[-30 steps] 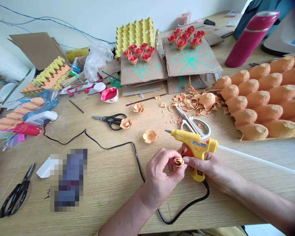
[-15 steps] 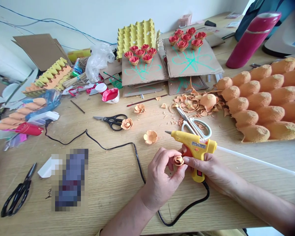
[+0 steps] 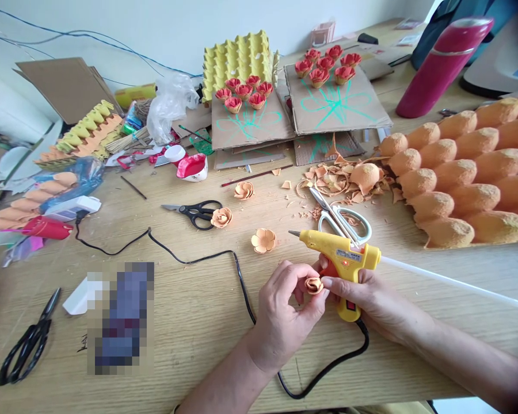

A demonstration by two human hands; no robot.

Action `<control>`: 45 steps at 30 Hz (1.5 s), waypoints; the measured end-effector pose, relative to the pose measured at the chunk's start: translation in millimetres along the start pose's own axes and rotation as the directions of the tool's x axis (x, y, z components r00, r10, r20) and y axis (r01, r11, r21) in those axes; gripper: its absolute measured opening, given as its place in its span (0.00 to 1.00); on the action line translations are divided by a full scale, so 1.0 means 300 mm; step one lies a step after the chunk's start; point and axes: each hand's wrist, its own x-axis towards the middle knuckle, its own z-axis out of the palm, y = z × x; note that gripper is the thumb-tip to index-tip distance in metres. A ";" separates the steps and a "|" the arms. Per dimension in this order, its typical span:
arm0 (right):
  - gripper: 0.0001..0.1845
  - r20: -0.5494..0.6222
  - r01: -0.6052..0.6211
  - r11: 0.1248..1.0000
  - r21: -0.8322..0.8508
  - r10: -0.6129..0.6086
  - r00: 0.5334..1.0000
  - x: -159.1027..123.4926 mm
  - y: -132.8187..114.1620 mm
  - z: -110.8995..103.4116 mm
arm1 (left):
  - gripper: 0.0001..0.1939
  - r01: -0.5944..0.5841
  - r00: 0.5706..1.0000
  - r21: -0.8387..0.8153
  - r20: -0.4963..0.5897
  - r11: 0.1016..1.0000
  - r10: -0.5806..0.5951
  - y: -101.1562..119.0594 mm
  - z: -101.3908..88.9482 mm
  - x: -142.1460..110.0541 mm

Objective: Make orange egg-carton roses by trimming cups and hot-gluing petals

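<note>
Between the fingertips of my left hand (image 3: pixel 282 313) is a small rolled flower (image 3: pixel 314 284) of orange egg-carton pulp. My right hand (image 3: pixel 377 296) is wrapped round the handle of a yellow glue gun (image 3: pixel 349 259), and its thumb reaches over to the flower's edge. The gun's nozzle points left, and a white glue stick (image 3: pixel 453 282) sticks out of its back. Just beyond my hands lies an open petal cup (image 3: pixel 263 240). Two fuller orange flowers, one (image 3: pixel 221 217) by black-handled scissors (image 3: pixel 194 214) and another (image 3: pixel 244 190) behind, rest on the table.
White-handled scissors (image 3: pixel 343 221) lie behind the gun, near carton scraps (image 3: pixel 328 178). An orange egg tray (image 3: pixel 466 178) fills the right side. Red flowers stand on cardboard sheets (image 3: pixel 250 129) at the back. A black cord (image 3: pixel 237 270) crosses the table. More scissors (image 3: pixel 30 342) lie at left.
My hands, the flower and the glue gun keep almost the same positions. The view has shifted slightly, so things on the left appear a little further left.
</note>
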 end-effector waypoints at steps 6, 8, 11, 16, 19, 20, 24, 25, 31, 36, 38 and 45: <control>0.20 0.014 -0.025 0.999 0.032 0.024 1.000 -0.002 0.008 -0.007 | 0.07 0.011 1.000 0.024 0.022 1.000 -0.011 -0.004 0.001 -0.002; 0.21 0.013 -0.029 0.999 0.029 0.028 1.000 -0.003 0.007 -0.005 | 0.07 0.006 1.000 0.031 0.023 1.000 -0.007 -0.006 0.001 -0.005; 0.21 0.032 -0.028 0.999 0.045 0.026 0.999 -0.002 0.001 0.001 | 0.07 -0.001 1.000 0.038 0.006 0.999 0.001 -0.010 0.004 -0.010; 0.21 0.022 -0.009 0.999 0.051 0.008 1.000 0.003 -0.003 0.002 | 0.08 -0.013 1.000 0.021 -0.001 1.000 0.013 -0.009 0.005 -0.007; 0.22 0.014 -0.005 0.999 0.034 0.004 1.000 0.006 -0.001 0.002 | 0.09 -0.019 1.000 0.008 -0.001 1.000 0.019 -0.006 0.004 -0.001; 0.22 0.017 -0.007 0.999 0.035 0.006 1.000 0.006 0.000 0.002 | 0.09 -0.015 1.000 0.003 -0.001 1.000 0.015 -0.006 0.003 -0.001; 0.21 0.026 -0.001 0.999 0.050 -0.001 1.000 0.002 -0.001 0.005 | 0.08 0.017 1.000 -0.017 0.007 1.000 -0.017 -0.009 0.004 -0.001; 0.21 0.028 0.004 0.999 0.050 -0.005 1.000 0.002 0.000 0.005 | 0.08 0.027 1.000 -0.020 0.009 0.999 -0.026 -0.010 0.004 -0.002; 0.20 0.039 0.013 0.999 0.050 -0.015 0.999 0.008 0.008 -0.001 | 0.07 0.039 0.999 -0.024 0.012 0.999 -0.039 -0.007 0.005 -0.001; 0.22 0.030 0.014 0.999 0.040 -0.015 0.999 0.011 0.002 0.003 | 0.06 0.037 0.999 -0.019 0.024 0.999 -0.036 -0.003 0.005 0.001; 0.22 0.023 0.020 0.999 0.031 -0.021 1.000 0.008 -0.002 0.006 | 0.06 0.035 0.999 -0.019 0.033 0.999 -0.034 -0.002 0.005 0.002; 0.23 -0.007 0.008 1.000 -0.012 -0.008 1.000 0.002 -0.008 0.011 | 0.07 0.053 0.999 -0.049 -0.006 0.997 -0.053 -0.006 0.009 -0.002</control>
